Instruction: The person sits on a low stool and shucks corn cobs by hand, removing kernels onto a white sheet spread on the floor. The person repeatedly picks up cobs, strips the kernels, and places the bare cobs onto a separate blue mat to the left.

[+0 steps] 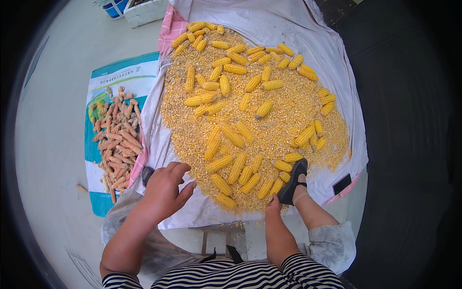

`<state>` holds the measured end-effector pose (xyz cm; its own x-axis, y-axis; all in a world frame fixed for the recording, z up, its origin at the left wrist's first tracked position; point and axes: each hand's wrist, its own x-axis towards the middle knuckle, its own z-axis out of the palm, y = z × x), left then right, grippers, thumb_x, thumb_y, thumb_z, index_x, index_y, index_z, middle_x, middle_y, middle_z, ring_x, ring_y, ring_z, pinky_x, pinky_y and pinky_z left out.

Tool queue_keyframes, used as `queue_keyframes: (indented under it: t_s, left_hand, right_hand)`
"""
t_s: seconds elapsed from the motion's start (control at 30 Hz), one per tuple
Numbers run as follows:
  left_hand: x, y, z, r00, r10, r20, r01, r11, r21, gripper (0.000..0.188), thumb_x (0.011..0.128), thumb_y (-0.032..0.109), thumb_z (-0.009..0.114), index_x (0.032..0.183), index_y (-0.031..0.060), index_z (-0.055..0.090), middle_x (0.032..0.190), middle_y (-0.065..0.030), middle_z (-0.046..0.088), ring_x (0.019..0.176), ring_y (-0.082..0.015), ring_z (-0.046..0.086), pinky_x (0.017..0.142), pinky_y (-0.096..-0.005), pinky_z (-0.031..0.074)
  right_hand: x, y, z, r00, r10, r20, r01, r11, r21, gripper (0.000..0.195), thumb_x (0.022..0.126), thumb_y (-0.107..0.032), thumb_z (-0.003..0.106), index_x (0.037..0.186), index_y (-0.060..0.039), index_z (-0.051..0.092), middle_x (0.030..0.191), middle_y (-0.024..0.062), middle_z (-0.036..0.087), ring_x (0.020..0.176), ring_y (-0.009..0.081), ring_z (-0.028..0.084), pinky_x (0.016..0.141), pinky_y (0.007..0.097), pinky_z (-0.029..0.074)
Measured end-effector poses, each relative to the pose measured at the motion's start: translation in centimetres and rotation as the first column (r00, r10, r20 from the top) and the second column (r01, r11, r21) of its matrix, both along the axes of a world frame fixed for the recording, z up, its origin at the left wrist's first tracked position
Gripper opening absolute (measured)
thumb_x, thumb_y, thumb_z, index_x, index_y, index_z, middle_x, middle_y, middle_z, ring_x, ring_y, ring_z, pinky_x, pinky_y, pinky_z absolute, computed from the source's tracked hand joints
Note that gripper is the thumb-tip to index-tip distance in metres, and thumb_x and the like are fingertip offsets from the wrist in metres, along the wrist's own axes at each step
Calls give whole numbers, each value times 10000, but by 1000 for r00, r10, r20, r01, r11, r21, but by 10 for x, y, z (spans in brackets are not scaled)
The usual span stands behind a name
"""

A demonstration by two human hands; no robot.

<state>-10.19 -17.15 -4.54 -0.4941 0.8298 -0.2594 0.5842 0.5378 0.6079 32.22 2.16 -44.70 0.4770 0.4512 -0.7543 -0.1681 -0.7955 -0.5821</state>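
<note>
My left hand [168, 186] hovers over the white cloth [158, 148] at the left edge of the corn heap, thumb and fingers apart and nothing between them. At the heap's near edge, my right hand [273, 205] reaches one end of the dark shoe [288, 189] on my right foot; its fingers are partly hidden, so I cannot tell whether they grip it. Loose corn kernels [299, 108] cover much of the cloth. Yellow corn cobs with kernels on lie over them, including a near group around one cob [237, 168].
Left of the cloth, stripped cobs [121, 144] are piled on a printed sack [95, 79]; one stripped cob [81, 188] lies on the floor. A phone-like black object [341, 184] rests at the cloth's right edge. A white foam box [144, 14] and blue-and-white container [114, 9] stand beyond.
</note>
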Motion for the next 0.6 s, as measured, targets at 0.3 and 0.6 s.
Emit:
queue_keyframes:
  t_s: [0.3, 0.6]
  left_hand:
    - [6, -3, -21, 994, -99, -52, 98, 995, -31, 305, 812, 188, 680, 1056, 14, 619, 954, -155, 636, 803, -295, 667, 728, -416, 509]
    - [5, -7, -24, 989, -114, -94, 111, 993, -34, 283, 806, 194, 689, 1038, 42, 632, 923, -148, 643, 774, -313, 667, 701, -424, 519]
  right_hand:
    - [-125, 9, 46, 1000, -17, 20, 17, 1000, -8, 401, 834, -172, 741, 1116, 76, 601, 1107, 144, 651, 888, 286, 666, 703, 447, 538]
    - [-106, 69, 83, 908, -287, -304, 229, 950, -213, 441, 919, -256, 665, 1276, -56, 502, 1161, 109, 556, 945, 245, 599, 771, 350, 526]
